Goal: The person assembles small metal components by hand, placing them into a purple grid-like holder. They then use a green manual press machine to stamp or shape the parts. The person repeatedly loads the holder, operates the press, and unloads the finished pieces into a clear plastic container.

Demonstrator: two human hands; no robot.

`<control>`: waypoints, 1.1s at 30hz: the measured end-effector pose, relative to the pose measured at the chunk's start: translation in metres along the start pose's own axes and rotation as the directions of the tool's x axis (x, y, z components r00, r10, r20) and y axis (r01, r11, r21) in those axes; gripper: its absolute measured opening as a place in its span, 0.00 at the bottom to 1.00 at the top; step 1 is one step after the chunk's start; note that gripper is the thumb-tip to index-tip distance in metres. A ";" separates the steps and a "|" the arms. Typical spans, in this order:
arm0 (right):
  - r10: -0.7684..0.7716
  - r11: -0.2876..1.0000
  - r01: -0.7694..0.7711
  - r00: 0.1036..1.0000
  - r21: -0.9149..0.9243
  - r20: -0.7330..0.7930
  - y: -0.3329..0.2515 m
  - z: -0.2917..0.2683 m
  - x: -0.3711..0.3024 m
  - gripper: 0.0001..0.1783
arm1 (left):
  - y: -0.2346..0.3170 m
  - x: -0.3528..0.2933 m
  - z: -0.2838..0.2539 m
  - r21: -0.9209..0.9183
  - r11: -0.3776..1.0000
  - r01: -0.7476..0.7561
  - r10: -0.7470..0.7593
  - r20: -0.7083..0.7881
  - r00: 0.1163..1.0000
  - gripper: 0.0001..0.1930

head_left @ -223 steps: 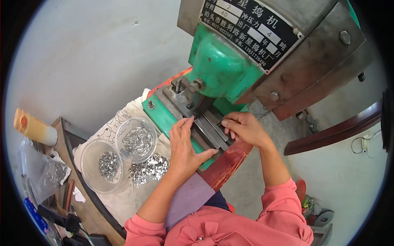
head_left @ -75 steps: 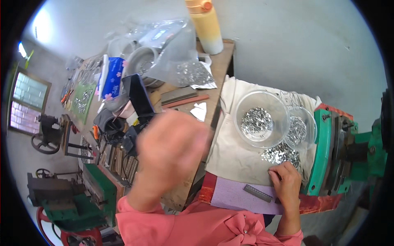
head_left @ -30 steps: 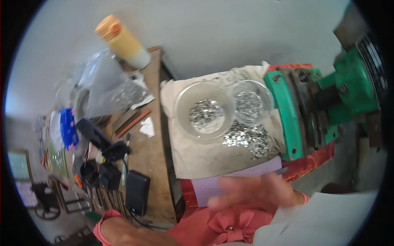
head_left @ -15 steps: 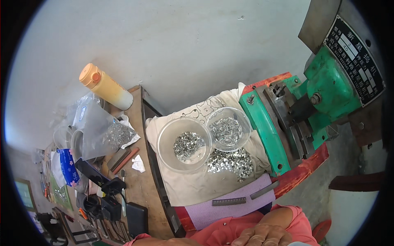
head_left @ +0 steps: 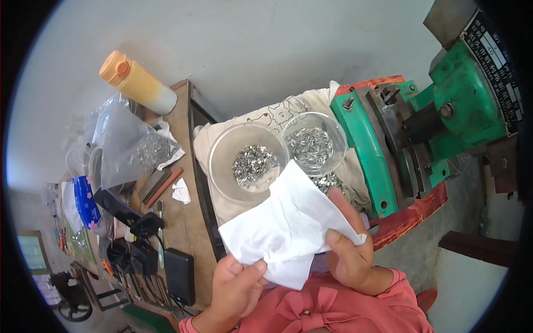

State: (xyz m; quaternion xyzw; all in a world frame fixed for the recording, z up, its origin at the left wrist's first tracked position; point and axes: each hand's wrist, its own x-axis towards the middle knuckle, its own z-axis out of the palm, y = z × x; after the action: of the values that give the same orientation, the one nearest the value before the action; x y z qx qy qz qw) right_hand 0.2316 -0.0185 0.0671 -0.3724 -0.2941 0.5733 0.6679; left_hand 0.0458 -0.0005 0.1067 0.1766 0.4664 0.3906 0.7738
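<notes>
Between my two hands a white paper tissue (head_left: 277, 227) is spread out, creased and tilted. My left hand (head_left: 236, 286) pinches its lower left edge between thumb and fingers. At the right edge my right hand (head_left: 351, 250) grips it, thumb in front and fingers behind. Just beyond the tissue stand two clear round tubs: the larger tub (head_left: 217, 166) holds small shiny metal pieces (head_left: 252, 166), and the smaller tub (head_left: 340, 129) holds thin metal pieces (head_left: 312, 147). The tissue covers most of a loose heap of metal bits (head_left: 327, 182) on the beige cloth (head_left: 355, 177).
A green press (head_left: 461, 89) stands at the right on a red-edged surface. On the wooden table (head_left: 194, 250) at left are a yellow bottle (head_left: 141, 83), a plastic bag of metal bits (head_left: 125, 144), a blue tissue pack (head_left: 86, 202), and a black power bank (head_left: 179, 276).
Both hands have come up into view with the white tissue stretched between them. It now hides part of the cloth and the metal heap. The view has shifted slightly.
</notes>
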 end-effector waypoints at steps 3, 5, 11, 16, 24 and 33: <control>-0.097 0.970 0.110 0.993 -0.219 0.072 0.013 -0.014 0.002 0.27 | -0.007 0.008 -0.008 0.011 1.000 0.027 -0.026 -0.008 1.000 0.26; -0.114 0.914 0.177 0.975 -0.364 0.188 0.012 -0.016 0.000 0.28 | -0.010 0.011 -0.011 0.027 1.000 -0.010 0.011 -0.042 0.999 0.26; -0.119 0.708 0.480 0.804 -0.519 0.583 0.009 -0.005 0.006 0.32 | -0.020 0.009 -0.017 -0.032 0.998 -0.053 0.054 0.016 0.998 0.24; -0.104 0.508 0.609 0.745 -0.608 0.659 0.021 -0.008 0.006 0.30 | -0.012 0.001 -0.022 -0.129 0.991 0.028 0.019 0.350 0.937 0.35; 0.240 0.966 -0.138 0.791 -0.218 0.563 -0.022 -0.013 0.010 0.21 | -0.001 0.007 -0.017 0.260 0.905 -0.338 0.323 0.098 0.941 0.59; -0.239 0.931 0.011 0.773 0.365 0.588 -0.024 0.008 -0.027 0.16 | -0.003 -0.027 -0.023 -0.124 0.423 -0.898 0.740 0.618 0.264 0.21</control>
State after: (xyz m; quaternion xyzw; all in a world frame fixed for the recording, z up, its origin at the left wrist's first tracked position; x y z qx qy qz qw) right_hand 0.2336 -0.0451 0.0925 -0.0198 -0.4187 0.6594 0.6241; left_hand 0.0208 -0.0252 0.1090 0.6011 0.0838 0.5964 0.5253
